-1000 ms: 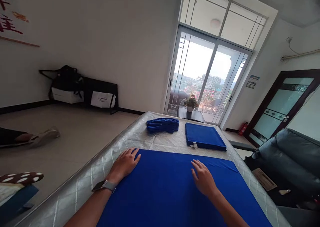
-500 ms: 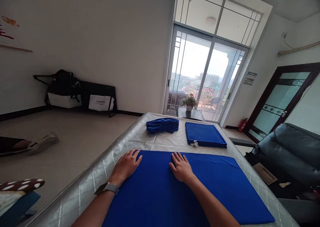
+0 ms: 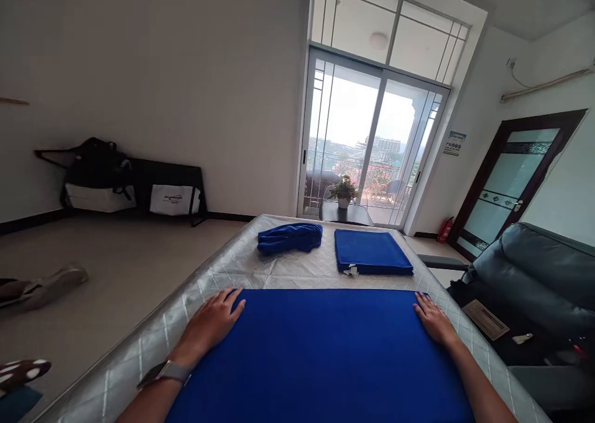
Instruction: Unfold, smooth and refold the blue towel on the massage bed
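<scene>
A large blue cloth (image 3: pixel 325 348) lies spread flat on the quilted silver table cover (image 3: pixel 260 268) in front of me. My left hand (image 3: pixel 209 325) rests flat on its far left corner, fingers stretched out, a watch on the wrist. My right hand (image 3: pixel 433 321) lies flat on the far right corner, fingers extended. Farther back sit a crumpled blue cloth (image 3: pixel 289 237) and a neatly folded blue cloth (image 3: pixel 370 252) with a small tag at its near edge.
A glass sliding door (image 3: pixel 367 150) and a potted plant (image 3: pixel 343 191) stand beyond the table. A dark sofa (image 3: pixel 534 274) is at the right. Bags on a black rack (image 3: pixel 134 184) line the left wall. Another person's shoe (image 3: pixel 44 284) lies on the floor at left.
My right hand has slid from the middle of the cloth out to its far right corner. The left hand stayed at the left corner. The view has tilted slightly.
</scene>
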A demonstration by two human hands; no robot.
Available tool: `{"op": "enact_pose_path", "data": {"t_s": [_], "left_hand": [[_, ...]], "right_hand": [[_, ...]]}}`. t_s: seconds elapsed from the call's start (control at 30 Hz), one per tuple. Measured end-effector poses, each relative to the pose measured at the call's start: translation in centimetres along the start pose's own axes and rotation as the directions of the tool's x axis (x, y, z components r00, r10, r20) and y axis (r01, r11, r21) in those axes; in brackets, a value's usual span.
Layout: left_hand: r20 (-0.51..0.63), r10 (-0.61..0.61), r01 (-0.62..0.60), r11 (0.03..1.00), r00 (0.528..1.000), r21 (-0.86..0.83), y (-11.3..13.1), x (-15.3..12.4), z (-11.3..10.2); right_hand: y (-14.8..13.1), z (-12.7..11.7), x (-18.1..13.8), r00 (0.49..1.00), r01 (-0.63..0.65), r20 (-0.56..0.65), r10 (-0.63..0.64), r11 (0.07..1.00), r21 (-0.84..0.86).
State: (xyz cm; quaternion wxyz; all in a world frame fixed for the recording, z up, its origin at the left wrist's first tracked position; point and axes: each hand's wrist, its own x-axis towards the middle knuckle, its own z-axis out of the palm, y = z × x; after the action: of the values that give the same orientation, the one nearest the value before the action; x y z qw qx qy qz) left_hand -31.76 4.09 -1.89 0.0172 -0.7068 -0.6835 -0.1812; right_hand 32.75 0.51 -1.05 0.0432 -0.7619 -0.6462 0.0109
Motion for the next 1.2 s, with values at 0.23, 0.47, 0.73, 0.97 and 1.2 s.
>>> {"op": "enact_pose_path", "data": {"t_s": [0.23, 0.47, 0.73, 0.97, 1.2], "left_hand": [[0.019, 0.008, -0.009, 0.999, 1.0, 0.044, 0.4, 0.1, -0.4], [0.001, 0.009, -0.009, 0.999, 1.0, 0.031, 0.4, 0.0, -0.2], [-0.034, 0.002, -0.002, 1.0, 0.999, -0.004, 1.0, -0.3, -0.9], [-0.056, -0.004, 0.002, 1.0, 0.998, -0.029, 1.0, -0.6, -1.0], [-0.069, 0.006, -0.007, 1.0, 0.998, -0.009, 0.8, -0.5, -0.6]], "right_hand": [[0.7, 1.6, 0.8, 1.0, -0.013, -0.013, 0.013, 1.0, -0.004], [0.9, 1.3, 1.0, 0.997, -0.044, -0.063, 0.046, 0.999, 0.031], [-1.9, -1.3, -1.5, 0.989, -0.027, -0.143, 0.029, 1.0, 0.015], [-10.0, -2.4, -2.8, 0.983, -0.037, -0.179, 0.032, 0.999, -0.023], [-30.3, -2.1, -12.2, 0.841, 0.534, -0.036, -0.54, 0.818, 0.212]]}}
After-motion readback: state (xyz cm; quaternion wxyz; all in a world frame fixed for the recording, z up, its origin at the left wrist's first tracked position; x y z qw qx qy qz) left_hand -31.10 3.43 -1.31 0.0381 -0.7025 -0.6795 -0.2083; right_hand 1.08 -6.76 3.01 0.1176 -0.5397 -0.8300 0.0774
